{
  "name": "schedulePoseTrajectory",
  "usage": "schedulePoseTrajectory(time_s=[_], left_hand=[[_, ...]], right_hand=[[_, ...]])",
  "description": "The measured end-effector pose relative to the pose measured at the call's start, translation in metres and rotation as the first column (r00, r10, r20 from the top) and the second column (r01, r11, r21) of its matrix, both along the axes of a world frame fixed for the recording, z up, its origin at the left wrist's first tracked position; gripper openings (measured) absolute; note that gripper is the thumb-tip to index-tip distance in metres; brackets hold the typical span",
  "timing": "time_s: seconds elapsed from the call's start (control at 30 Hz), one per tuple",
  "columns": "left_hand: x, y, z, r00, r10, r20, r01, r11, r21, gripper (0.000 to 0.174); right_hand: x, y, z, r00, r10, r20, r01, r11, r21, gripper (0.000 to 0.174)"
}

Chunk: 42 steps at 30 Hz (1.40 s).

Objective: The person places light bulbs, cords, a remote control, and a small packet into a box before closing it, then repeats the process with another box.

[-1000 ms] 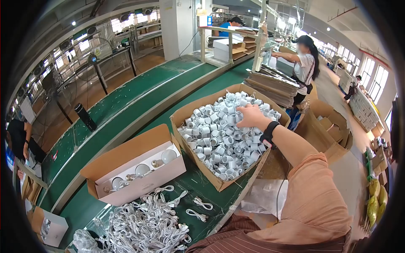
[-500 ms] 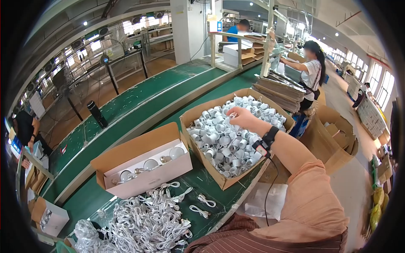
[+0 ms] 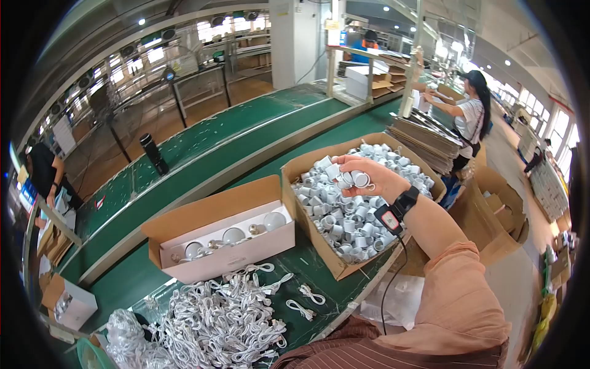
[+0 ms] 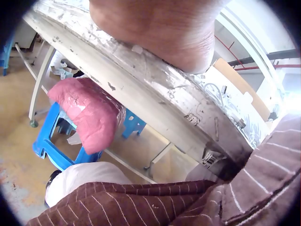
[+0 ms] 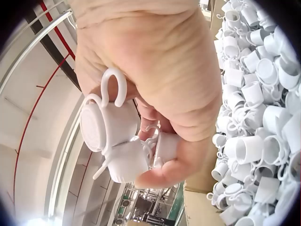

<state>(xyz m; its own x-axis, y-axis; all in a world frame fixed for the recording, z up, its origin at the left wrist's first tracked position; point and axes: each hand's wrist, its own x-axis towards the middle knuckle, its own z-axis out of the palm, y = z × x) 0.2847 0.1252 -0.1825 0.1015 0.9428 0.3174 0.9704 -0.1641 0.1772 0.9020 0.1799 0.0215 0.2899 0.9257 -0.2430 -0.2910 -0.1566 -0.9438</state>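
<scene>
My right hand is over a cardboard box full of white plastic caps with hooked loops. In the right wrist view the fingers of my right hand curl round several white caps, loops sticking out. More loose caps fill the box beside it. Only the palm heel and wrist of my left hand show, above the metal table edge; its fingers are out of frame, and the head view does not show it.
Left of the caps stands an open box of bulbs, with a pile of white cables in front. A black bottle stands on the green belt. Stacked cardboard lies behind, near a standing person. A blue stool is below.
My right hand has come up from among the caps with several held in its fingers. The head view has shifted, so the boxes appear further right.
</scene>
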Motion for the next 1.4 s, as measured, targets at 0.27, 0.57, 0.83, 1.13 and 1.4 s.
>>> schedulePoseTrajectory(time_s=[0.27,0.57,0.83,1.13,1.4], left_hand=[[-0.003,0.0,-0.003,0.999,0.042,0.006,-0.041,0.996,-0.077,0.054],[-0.006,0.0,-0.014,0.993,0.045,0.111,-0.04,0.998,-0.051,0.055],[-0.005,0.001,-0.012,0.991,0.002,0.131,0.003,0.999,-0.04,0.055],[-0.006,0.001,-0.006,0.998,0.023,0.063,-0.017,0.996,-0.087,0.055],[-0.007,0.002,-0.005,1.0,-0.003,-0.003,0.002,0.999,-0.042,0.053]], right_hand=[[-0.117,0.105,0.028,0.768,0.456,0.45,-0.538,0.84,0.068,0.035],[-0.221,0.195,-0.006,-0.089,-0.013,0.996,-0.827,0.558,-0.067,0.033],[-0.193,0.179,-0.003,-0.268,0.055,0.962,-0.801,0.542,-0.254,0.04],[-0.152,0.148,0.021,-0.329,0.378,0.865,-0.539,0.677,-0.501,0.034],[-0.128,0.114,0.015,-0.357,0.364,0.86,-0.508,0.697,-0.506,0.03]])
